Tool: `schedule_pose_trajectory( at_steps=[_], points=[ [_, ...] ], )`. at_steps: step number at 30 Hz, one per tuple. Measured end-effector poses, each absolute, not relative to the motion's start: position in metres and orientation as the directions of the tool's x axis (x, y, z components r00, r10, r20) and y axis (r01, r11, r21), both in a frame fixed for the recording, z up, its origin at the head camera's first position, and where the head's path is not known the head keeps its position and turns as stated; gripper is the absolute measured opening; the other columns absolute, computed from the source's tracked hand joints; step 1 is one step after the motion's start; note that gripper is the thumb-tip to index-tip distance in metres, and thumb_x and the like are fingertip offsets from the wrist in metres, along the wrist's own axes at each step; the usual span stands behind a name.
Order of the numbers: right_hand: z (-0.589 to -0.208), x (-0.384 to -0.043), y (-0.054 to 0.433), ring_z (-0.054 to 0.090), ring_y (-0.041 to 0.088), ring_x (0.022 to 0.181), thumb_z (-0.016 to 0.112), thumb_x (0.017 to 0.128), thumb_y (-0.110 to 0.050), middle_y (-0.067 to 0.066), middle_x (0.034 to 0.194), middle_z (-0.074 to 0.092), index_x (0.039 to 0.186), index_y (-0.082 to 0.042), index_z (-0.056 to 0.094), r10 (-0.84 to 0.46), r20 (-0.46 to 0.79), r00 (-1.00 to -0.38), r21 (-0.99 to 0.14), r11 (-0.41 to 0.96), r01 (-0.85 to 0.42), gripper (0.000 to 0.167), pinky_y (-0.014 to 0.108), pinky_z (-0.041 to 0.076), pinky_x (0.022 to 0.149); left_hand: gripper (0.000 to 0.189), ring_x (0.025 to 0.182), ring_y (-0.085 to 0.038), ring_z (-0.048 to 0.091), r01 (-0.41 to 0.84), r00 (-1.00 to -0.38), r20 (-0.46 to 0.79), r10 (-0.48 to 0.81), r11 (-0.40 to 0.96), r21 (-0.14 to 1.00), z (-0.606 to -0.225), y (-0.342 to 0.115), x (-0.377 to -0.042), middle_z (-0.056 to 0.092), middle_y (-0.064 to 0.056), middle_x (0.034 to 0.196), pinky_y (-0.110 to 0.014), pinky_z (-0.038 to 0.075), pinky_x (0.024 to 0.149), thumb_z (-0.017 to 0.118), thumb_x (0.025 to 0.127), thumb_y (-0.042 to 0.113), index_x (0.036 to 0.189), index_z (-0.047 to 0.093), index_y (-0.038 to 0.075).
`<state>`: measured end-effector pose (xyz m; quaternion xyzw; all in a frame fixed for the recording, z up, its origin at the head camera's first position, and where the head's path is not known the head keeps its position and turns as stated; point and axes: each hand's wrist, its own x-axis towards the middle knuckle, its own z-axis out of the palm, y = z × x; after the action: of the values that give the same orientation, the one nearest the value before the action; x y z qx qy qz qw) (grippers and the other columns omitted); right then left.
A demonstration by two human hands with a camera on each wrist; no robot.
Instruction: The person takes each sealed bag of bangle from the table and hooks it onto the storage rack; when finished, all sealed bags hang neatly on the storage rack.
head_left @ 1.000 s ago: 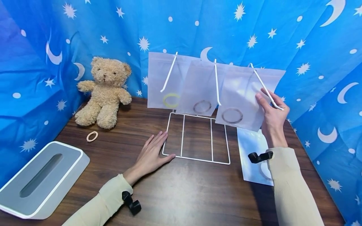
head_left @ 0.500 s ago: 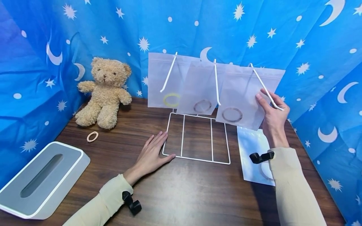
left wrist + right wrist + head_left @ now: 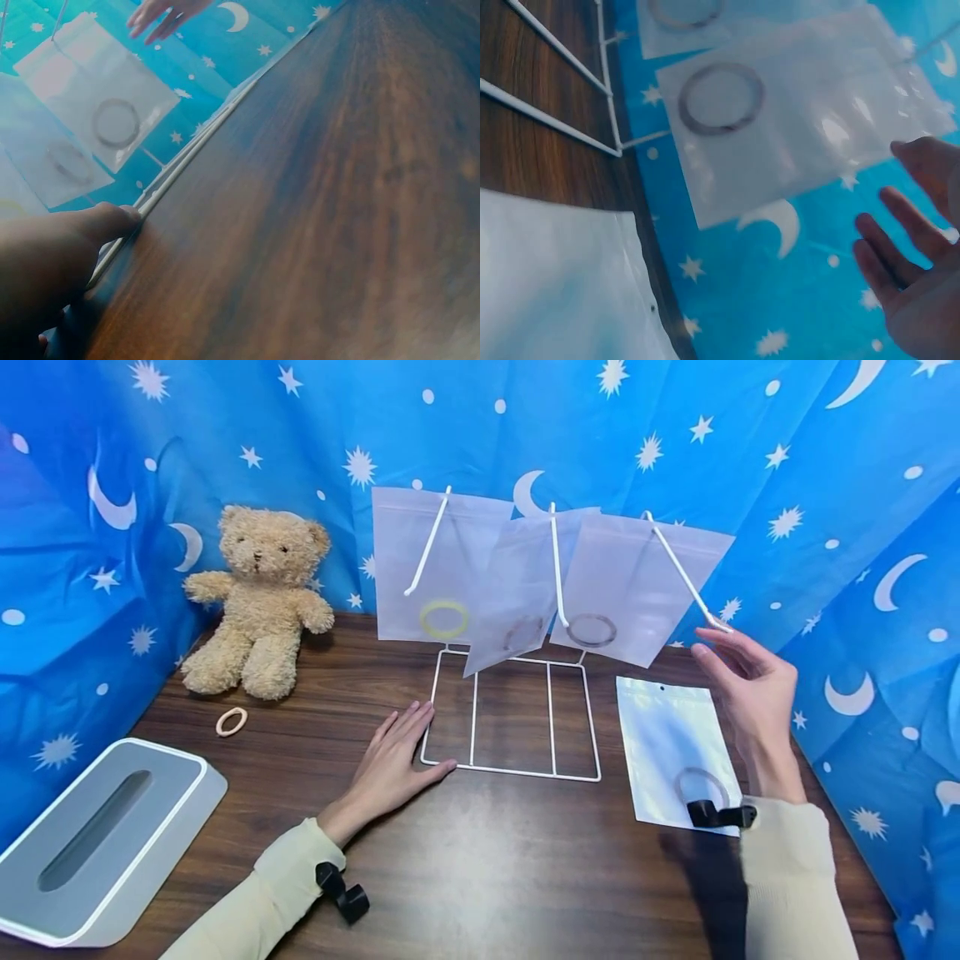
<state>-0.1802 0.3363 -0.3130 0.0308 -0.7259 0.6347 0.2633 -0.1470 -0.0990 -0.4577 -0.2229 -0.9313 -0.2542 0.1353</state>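
A white wire rack [image 3: 551, 718] has three hooks, each carrying a translucent zip bag. The left bag [image 3: 397, 552] contains a yellow ring; the middle bag [image 3: 517, 568] and right bag [image 3: 630, 568] each contain a dark, bangle-like ring. My left hand [image 3: 390, 768] lies flat on the table, fingertips and thumb touching the rack's front left corner. Near the right hook's tip is my right hand [image 3: 761, 702], fingers loosely bent and holding nothing. In the right wrist view its fingers are spread apart from the right bag [image 3: 802, 112]. The middle bag hangs twisted, its ring blurred.
Another zip bag [image 3: 652, 743] with a ring inside lies on the table right of the rack. At left are a teddy bear [image 3: 258, 602], a small pale wooden ring [image 3: 220, 724] and a grey-white tissue box [image 3: 161, 843]. Star-patterned cloth [image 3: 480, 443] surrounds the table.
My right hand has let go of the right bag and moved right and down. The right and middle bags have swung. The view has shifted slightly; my left hand stays at the rack.
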Motion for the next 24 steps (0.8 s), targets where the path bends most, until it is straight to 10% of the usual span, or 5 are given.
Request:
schedule_pose_trajectory(
  at_steps=[15,24],
  points=[
    [-0.339,-0.132,0.375,0.058,0.006,0.107,0.064,0.093,-0.041,-0.002,0.127,0.062,0.135,-0.017,0.062,0.357,0.169,-0.919,-0.831,0.552,0.061,0.048,0.011,0.047,0.084,0.090,0.143,-0.025,0.029,0.481,-0.865,0.363,0.346,0.776,0.407,-0.457,-0.101,-0.147,0.040,-0.009,0.152,-0.046,0.017,0.116,0.063,0.085,0.063,0.147,0.042,0.002],
    [-0.356,-0.136,0.387,0.042,0.049,0.127,0.056,0.096,-0.048,0.027,0.143,0.044,0.146,-0.003,0.044,0.357,0.009,-0.934,-0.629,0.728,0.272,0.068,0.063,0.042,0.095,0.090,0.143,-0.025,0.030,0.489,-0.860,0.374,0.348,0.773,0.404,-0.457,-0.098,-0.147,0.041,-0.009,0.152,-0.046,0.016,0.116,0.062,0.085,0.064,0.147,0.043,0.002]
  ],
)
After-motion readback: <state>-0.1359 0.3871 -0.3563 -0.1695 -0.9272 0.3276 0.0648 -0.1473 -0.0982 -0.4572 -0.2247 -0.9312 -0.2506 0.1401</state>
